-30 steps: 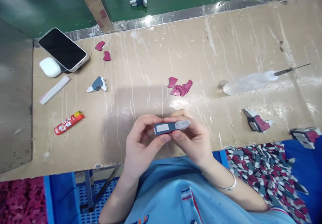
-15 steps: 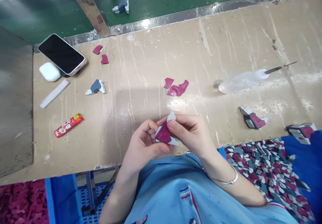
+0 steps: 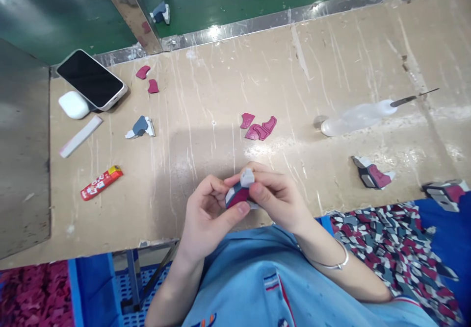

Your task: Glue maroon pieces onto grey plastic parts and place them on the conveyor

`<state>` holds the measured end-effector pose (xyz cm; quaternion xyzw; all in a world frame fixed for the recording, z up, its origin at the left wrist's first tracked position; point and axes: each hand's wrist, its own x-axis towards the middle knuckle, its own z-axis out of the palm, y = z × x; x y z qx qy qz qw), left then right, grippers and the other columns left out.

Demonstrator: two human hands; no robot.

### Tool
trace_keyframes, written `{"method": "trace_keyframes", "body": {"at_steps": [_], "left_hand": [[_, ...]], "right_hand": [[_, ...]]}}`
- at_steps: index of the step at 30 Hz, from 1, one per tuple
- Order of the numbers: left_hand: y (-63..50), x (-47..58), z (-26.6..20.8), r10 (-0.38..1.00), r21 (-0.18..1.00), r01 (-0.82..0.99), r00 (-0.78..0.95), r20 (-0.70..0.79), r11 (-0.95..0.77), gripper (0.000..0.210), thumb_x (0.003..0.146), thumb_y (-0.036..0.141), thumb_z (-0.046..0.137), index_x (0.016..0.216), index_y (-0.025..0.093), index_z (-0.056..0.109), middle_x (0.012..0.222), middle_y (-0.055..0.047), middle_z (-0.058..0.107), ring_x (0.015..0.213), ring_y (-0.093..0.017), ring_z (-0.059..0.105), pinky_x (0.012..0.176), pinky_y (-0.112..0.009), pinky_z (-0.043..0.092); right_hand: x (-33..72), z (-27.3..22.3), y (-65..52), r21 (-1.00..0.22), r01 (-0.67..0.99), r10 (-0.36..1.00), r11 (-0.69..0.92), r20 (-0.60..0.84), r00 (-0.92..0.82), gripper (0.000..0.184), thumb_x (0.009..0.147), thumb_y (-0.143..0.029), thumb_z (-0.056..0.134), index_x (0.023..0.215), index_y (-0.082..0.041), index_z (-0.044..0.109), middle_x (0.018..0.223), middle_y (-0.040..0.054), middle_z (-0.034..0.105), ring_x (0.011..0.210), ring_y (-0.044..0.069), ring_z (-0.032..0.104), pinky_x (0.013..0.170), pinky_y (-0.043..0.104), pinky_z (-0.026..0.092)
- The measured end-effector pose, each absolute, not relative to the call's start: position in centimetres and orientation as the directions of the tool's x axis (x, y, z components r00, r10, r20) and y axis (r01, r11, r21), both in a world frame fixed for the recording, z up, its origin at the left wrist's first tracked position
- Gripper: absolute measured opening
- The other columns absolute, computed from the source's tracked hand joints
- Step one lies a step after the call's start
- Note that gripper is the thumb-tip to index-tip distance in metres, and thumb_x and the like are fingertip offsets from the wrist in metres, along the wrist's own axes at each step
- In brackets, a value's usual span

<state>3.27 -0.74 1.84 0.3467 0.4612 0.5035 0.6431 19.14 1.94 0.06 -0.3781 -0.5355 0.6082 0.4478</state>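
Note:
Between both hands, over the table's front edge, is a small grey, dark blue and maroon plastic part (image 3: 237, 194). My left hand (image 3: 211, 214) grips its left side, the thumb lying across the maroon face. My right hand (image 3: 275, 194) pinches its right side near the pale grey end. The fingers cover much of the part's underside. Just beyond the hands lie several loose maroon pieces (image 3: 259, 128). Off to the right rests a similar assembled part (image 3: 372, 173), with another one (image 3: 446, 193) at the table edge.
A clear bottle with a needle tip (image 3: 356, 118) lies to the right. On the left are a phone (image 3: 91, 79), a white case (image 3: 73, 105), a red packet (image 3: 101, 183) and a blue-grey part (image 3: 140, 127). Below the table, bins hold maroon pieces (image 3: 37, 295) and assembled parts (image 3: 397, 258).
The held part has been tilted, so its pale grey end now faces up and less maroon shows. My left thumb has moved up onto it. Beyond the table, a grey-blue part has shifted left.

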Motion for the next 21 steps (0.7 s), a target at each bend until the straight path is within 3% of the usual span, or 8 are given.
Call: {"method": "trace_keyframes", "body": {"at_steps": [3, 6, 10, 14, 16, 18, 21], "left_hand": [[-1.0, 3.3, 2.1, 0.971, 0.930, -0.284, 0.009, -0.241, 0.233, 0.039, 0.080, 0.036, 0.099, 0.075, 0.019, 0.063, 0.077, 0.001, 0.075, 0.061, -0.008, 0.064, 0.060, -0.016, 0.056], [-0.9, 3.0, 1.9, 0.967, 0.938, -0.249, -0.019, -0.253, 0.240, 0.041, 0.081, 0.038, 0.099, 0.076, 0.019, 0.063, 0.070, 0.004, 0.070, 0.060, -0.006, 0.062, 0.061, -0.012, 0.054], [-0.8, 2.9, 1.6, 0.964, 0.946, -0.188, 0.076, -0.254, 0.264, 0.036, 0.084, 0.044, 0.096, 0.084, 0.021, 0.068, 0.086, 0.000, 0.080, 0.074, -0.011, 0.075, 0.069, -0.015, 0.061], [-1.2, 2.1, 1.5, 0.959, 0.962, -0.022, 0.081, -0.270, 0.273, 0.031, 0.096, 0.046, 0.084, 0.119, 0.028, 0.075, 0.113, -0.005, 0.082, 0.091, -0.016, 0.080, 0.083, -0.024, 0.068], [-1.0, 1.0, 1.3, 0.965, 0.962, 0.080, 0.021, -0.262, 0.260, 0.032, 0.100, 0.047, 0.079, 0.126, 0.029, 0.074, 0.122, -0.004, 0.080, 0.092, -0.016, 0.080, 0.087, -0.025, 0.068], [-0.6, -0.2, 0.9, 0.969, 0.954, 0.181, 0.029, -0.247, 0.238, 0.029, 0.101, 0.047, 0.077, 0.124, 0.029, 0.074, 0.117, -0.002, 0.080, 0.090, -0.016, 0.079, 0.086, -0.024, 0.067], [0.2, -1.5, 0.6, 0.968, 0.937, 0.254, 0.011, -0.251, 0.241, 0.027, 0.102, 0.048, 0.076, 0.122, 0.030, 0.074, 0.112, 0.000, 0.080, 0.092, -0.015, 0.079, 0.088, -0.020, 0.065]], "right_hand": [[19.3, -0.4, 1.7, -0.981, -0.185, 0.939, -0.058, 0.009, -0.343, 0.056, 0.109, -0.069, 0.051, 0.104, -0.026, 0.087, 0.091, 0.0055, 0.070, 0.081, 0.019, 0.069, 0.073, 0.033, 0.061], [19.2, -0.4, 1.7, -0.991, -0.132, 0.941, -0.024, 0.022, -0.338, 0.043, 0.103, -0.065, 0.067, 0.108, -0.027, 0.087, 0.094, 0.0061, 0.071, 0.086, 0.020, 0.069, 0.074, 0.034, 0.061], [19.0, 0.2, 1.4, -0.996, -0.064, 0.966, 0.056, 0.070, -0.250, 0.023, 0.103, -0.045, 0.075, 0.101, -0.026, 0.088, 0.088, 0.0042, 0.070, 0.079, 0.018, 0.069, 0.066, 0.031, 0.059], [21.7, 0.4, 0.5, -0.948, 0.177, 0.964, 0.264, 0.254, -0.076, 0.023, 0.108, -0.034, 0.066, 0.095, -0.024, 0.083, 0.084, 0.0036, 0.071, 0.079, 0.019, 0.068, 0.071, 0.034, 0.059], [24.3, -0.1, -0.2, -0.841, 0.457, 0.928, 0.290, 0.364, 0.082, 0.025, 0.108, -0.031, 0.062, 0.090, -0.024, 0.078, 0.087, 0.0043, 0.071, 0.090, 0.022, 0.070, 0.083, 0.041, 0.059], [27.2, -0.9, -1.0, -0.661, 0.728, 0.870, 0.180, 0.453, 0.196, 0.022, 0.105, -0.030, 0.062, 0.087, -0.024, 0.073, 0.101, 0.0070, 0.075, 0.110, 0.029, 0.070, 0.099, 0.050, 0.054], [30.5, -2.8, -1.6, -0.437, 0.899, 0.848, -0.029, 0.465, 0.254, 0.016, 0.100, -0.036, 0.066, 0.091, -0.025, 0.071, 0.126, 0.0095, 0.076, 0.140, 0.039, 0.060, 0.121, 0.067, 0.037]]}}
